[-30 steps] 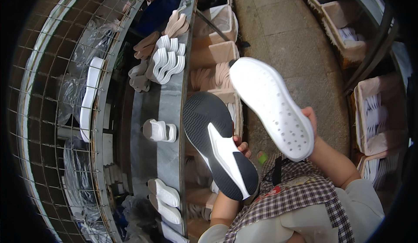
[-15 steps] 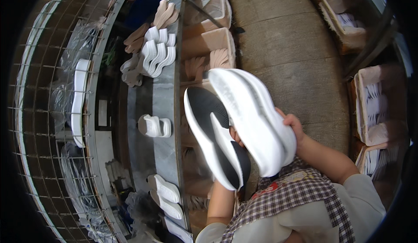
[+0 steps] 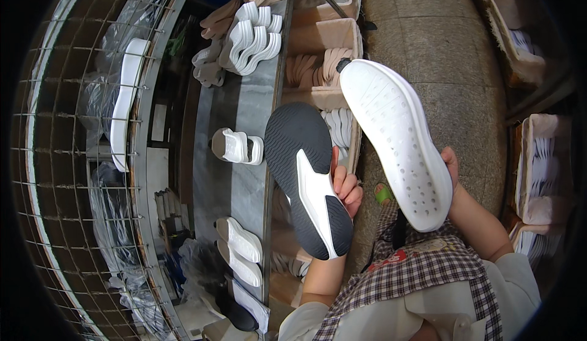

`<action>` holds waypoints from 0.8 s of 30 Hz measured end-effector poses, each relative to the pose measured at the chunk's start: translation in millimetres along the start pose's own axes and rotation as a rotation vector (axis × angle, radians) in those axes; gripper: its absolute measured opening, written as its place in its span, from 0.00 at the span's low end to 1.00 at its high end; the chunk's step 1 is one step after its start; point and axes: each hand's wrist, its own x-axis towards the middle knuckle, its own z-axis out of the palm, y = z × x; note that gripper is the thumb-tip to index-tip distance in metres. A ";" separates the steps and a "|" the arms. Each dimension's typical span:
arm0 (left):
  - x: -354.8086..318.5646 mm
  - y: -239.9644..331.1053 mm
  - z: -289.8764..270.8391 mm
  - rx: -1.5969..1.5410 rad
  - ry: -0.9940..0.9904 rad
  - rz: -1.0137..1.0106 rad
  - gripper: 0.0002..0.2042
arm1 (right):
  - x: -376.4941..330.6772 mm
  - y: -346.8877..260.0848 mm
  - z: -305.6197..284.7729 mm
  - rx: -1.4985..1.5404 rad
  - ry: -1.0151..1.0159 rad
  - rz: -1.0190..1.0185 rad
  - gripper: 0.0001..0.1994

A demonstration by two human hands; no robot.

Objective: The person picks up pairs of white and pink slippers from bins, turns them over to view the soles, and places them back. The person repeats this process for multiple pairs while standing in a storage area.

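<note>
A shoe sole [image 3: 298,138] with dark ribbed tread and a white middle strip is gripped along its right edge by my left hand [image 3: 347,185]; its underside faces up at me. My right hand [image 3: 450,162] holds a second shoe sole [image 3: 394,130] by the right side of its heel. That one shows its white inner face, lined at the front and dotted with small holes toward the heel. A bit of black shows at its toe tip. The two soles are apart, toes pointing away from me, and the fingers behind the right one are mostly hidden.
To my left, a grey shelf [image 3: 235,106] bears stacked white soles [image 3: 254,41], brown soles [image 3: 220,18] and a few white pairs. Beside it stands a wire mesh [image 3: 73,157]. Lined baskets [image 3: 324,32] of soles sit below the shelf; more baskets [image 3: 541,170] line the right of the walkway [image 3: 428,54].
The two soles have moved apart. The right one has turned from its side to show its holed inner face, and the left one now shows its tread more squarely. The view has shifted slightly.
</note>
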 end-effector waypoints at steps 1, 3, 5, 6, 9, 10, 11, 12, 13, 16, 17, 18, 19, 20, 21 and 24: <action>-0.4 -1.2 1.1 0.071 0.044 0.030 0.26 | 3.5 2.4 0.6 -0.054 -0.006 -0.020 0.39; -1.2 -5.7 2.9 0.145 0.106 0.105 0.25 | 9.8 8.9 2.8 -0.274 0.067 -0.069 0.40; -2.3 -10.5 4.0 0.688 0.616 0.109 0.26 | 18.0 20.9 5.8 -0.543 0.094 -0.063 0.41; -2.8 -8.8 5.2 0.747 0.686 0.067 0.22 | 22.9 28.6 7.4 -0.680 0.105 -0.056 0.42; -4.3 1.8 9.5 0.765 0.624 -0.061 0.23 | 33.0 41.5 10.9 -0.685 0.135 0.057 0.49; -4.4 5.0 10.9 0.762 0.660 -0.067 0.25 | 36.4 41.7 11.1 -0.672 0.151 0.098 0.50; -4.9 8.7 12.5 0.736 0.616 -0.064 0.27 | 39.7 40.3 10.5 -0.719 0.092 0.127 0.52; -4.7 9.0 13.4 0.787 0.669 -0.078 0.27 | 45.3 39.3 8.9 -0.731 0.119 0.182 0.52; -5.4 8.5 14.4 0.823 0.658 -0.043 0.28 | 52.1 38.4 6.4 -0.735 0.142 0.226 0.52; -10.5 8.5 16.4 1.035 0.658 -0.038 0.31 | 69.7 37.7 -3.5 -0.757 0.162 0.292 0.54; -12.0 12.8 16.1 1.119 0.619 -0.046 0.32 | 73.8 37.8 -7.2 -0.750 0.147 0.310 0.53; -14.3 23.3 15.5 1.215 0.754 0.049 0.34 | 78.2 36.3 -11.0 -0.746 0.114 0.316 0.53; -20.0 39.2 16.1 1.304 0.861 0.145 0.36 | 81.6 36.3 -15.5 -0.686 0.110 0.335 0.52; -19.6 78.5 14.9 1.364 0.923 0.238 0.36 | 83.1 35.4 -19.9 -0.692 0.180 0.357 0.52; -19.0 115.2 13.1 1.381 1.065 0.324 0.37 | 83.3 34.3 -24.6 -0.695 0.236 0.366 0.52; -14.9 224.5 -7.2 1.255 1.190 0.732 0.39 | 80.3 29.9 -39.7 -0.608 0.263 0.378 0.52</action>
